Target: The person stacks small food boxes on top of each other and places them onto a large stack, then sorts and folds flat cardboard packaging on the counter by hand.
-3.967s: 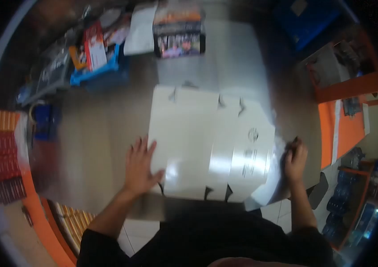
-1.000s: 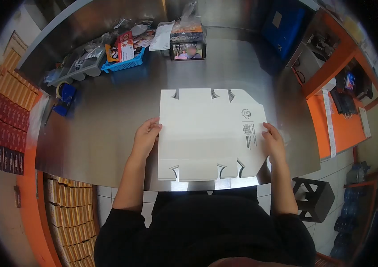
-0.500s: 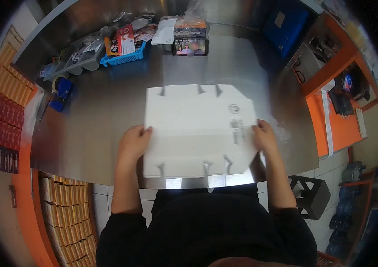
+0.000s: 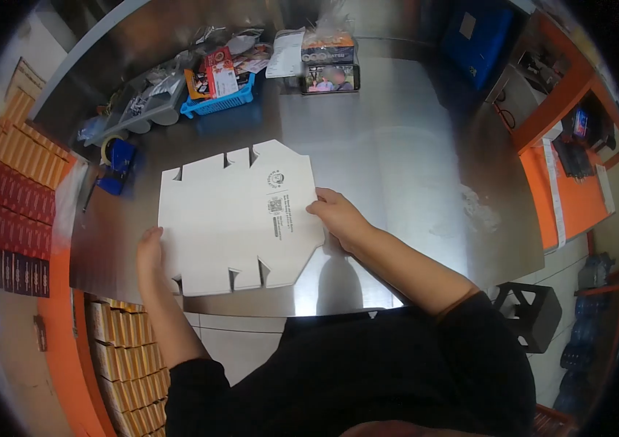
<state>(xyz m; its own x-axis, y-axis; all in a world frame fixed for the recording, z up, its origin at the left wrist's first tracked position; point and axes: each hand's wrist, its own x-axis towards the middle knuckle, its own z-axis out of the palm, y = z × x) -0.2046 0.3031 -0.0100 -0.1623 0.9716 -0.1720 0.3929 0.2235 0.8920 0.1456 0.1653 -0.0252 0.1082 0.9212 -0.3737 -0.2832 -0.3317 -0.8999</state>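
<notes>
A flat white cardboard sheet (image 4: 222,211) with notches along two sides and dark print near its right end is held slightly tilted over the metal table. My left hand (image 4: 150,251) grips its left edge, thumb at the rim. On the opposite edge my right hand (image 4: 337,217) is closed, its thumb on top of the card. The fingers under the card are hidden on both sides. Whether it is one sheet or several stacked, I cannot tell.
The metal table (image 4: 411,182) bears a blue basket (image 4: 220,103) of packets, a grey tray (image 4: 150,109), a phone (image 4: 330,79) against a box, and a blue tape dispenser (image 4: 116,166). A dark stool (image 4: 531,317) stands at right; stacked boxes (image 4: 131,360) are at lower left.
Both hands have carried the white cardboard to the left and turned it slightly anticlockwise. The view has shifted a little, so the table items appear farther right.
</notes>
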